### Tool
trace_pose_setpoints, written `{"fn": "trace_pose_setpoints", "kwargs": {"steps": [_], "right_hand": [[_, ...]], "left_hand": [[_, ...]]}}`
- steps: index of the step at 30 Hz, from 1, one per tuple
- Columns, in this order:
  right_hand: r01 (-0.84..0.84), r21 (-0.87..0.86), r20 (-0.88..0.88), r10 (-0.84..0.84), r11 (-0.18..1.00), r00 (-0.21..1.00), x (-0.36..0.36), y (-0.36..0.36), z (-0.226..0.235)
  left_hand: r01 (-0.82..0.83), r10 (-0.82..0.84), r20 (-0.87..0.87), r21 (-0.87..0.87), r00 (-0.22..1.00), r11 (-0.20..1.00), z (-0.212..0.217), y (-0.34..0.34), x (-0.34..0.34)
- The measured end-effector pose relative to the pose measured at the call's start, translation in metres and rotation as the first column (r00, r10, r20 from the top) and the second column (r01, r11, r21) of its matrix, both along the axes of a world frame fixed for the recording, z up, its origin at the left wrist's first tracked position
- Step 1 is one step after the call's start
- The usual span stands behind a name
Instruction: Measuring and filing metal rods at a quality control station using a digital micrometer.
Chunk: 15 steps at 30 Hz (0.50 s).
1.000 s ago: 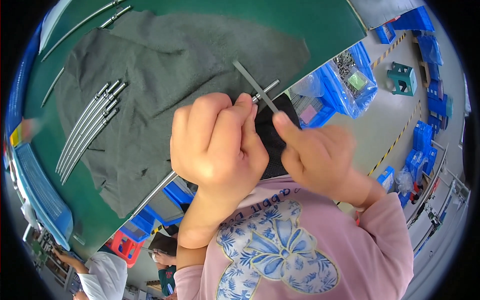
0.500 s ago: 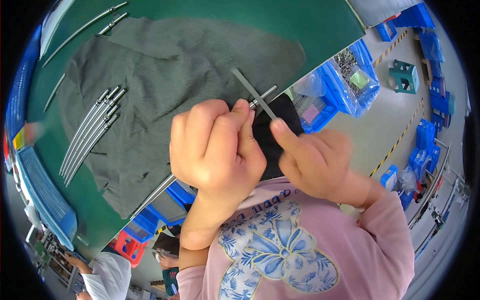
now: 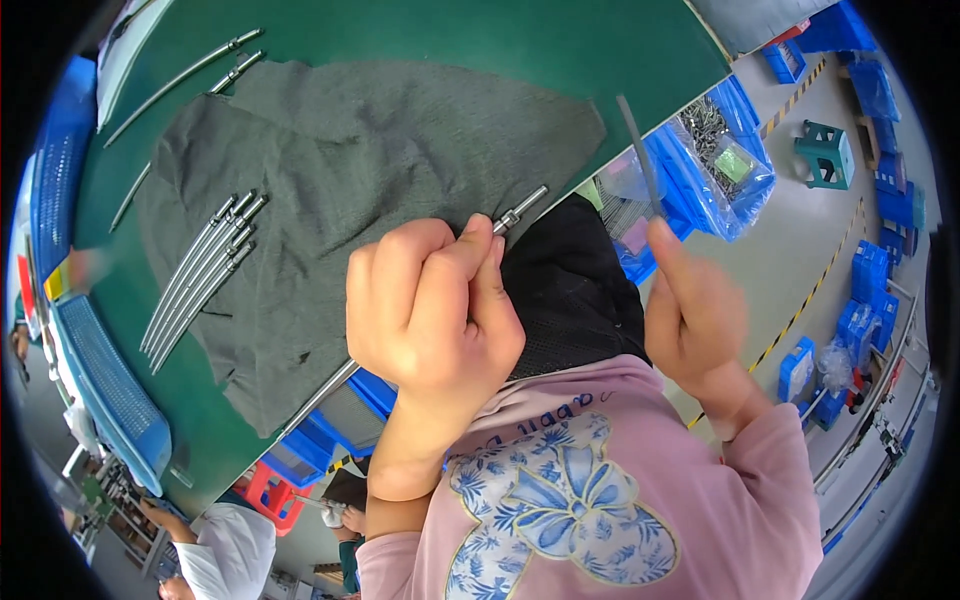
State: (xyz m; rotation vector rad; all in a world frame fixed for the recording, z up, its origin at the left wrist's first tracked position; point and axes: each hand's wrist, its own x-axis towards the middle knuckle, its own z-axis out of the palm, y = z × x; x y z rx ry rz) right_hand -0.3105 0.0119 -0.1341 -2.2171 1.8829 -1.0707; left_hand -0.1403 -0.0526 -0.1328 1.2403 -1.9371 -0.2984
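The left hand (image 3: 432,300) grasps a metal rod (image 3: 520,212) in its fingers; the tip, nearer this hand, slants forward-right by the near edge of the grey cloth (image 3: 400,130). Right of the cloth, the right hand (image 3: 697,312) pinches a flat strip (image 3: 641,158), apart from the rod.

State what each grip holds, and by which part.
Left grip: a metal rod, near its collared end. Right grip: a flat grey strip, by its near end.
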Motion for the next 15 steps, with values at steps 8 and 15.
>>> {"fn": "trace_pose_setpoints", "kwargs": {"steps": [8,15], "right_hand": [[0.041,-0.192,0.341,0.028,0.980,0.940,0.033,-0.052,-0.011],[0.110,-0.174,0.282,-0.058,0.979,0.958,0.052,-0.061,-0.024]], "left_hand": [[-0.006,0.006,0.030,-0.016,1.000,1.000,-0.002,0.000,0.002],[-0.014,0.016,0.026,-0.072,1.000,0.997,-0.006,-0.001,0.002]]}}
